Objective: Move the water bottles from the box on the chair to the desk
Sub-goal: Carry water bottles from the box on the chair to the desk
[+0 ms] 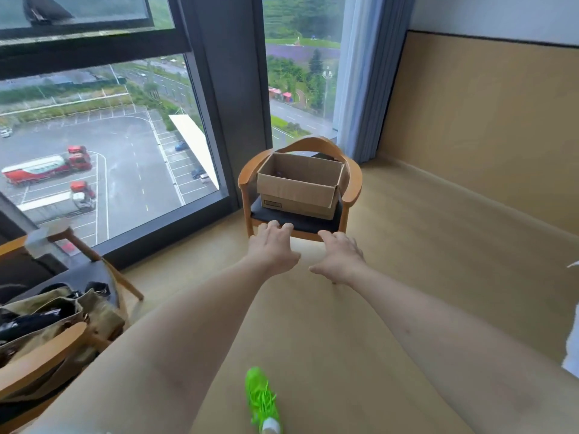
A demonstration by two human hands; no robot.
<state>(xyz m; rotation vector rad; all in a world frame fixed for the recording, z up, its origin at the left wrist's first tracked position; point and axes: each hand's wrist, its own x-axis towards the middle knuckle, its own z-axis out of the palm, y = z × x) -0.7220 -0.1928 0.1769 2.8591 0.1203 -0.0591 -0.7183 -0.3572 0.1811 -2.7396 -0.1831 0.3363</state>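
An open cardboard box stands on the black seat of a wooden armchair by the window. Only a small dark speck shows inside the box; its contents are hidden by the near wall. My left hand and my right hand are stretched forward, palms down, fingers relaxed and spread, holding nothing. Both hands hover in front of the chair's front edge, short of the box. No desk is in view.
A second wooden chair at the lower left carries an olive bag with dark items. A large floor-to-ceiling window fills the left, a curtain hangs behind the armchair. My green shoe is on the light wooden floor.
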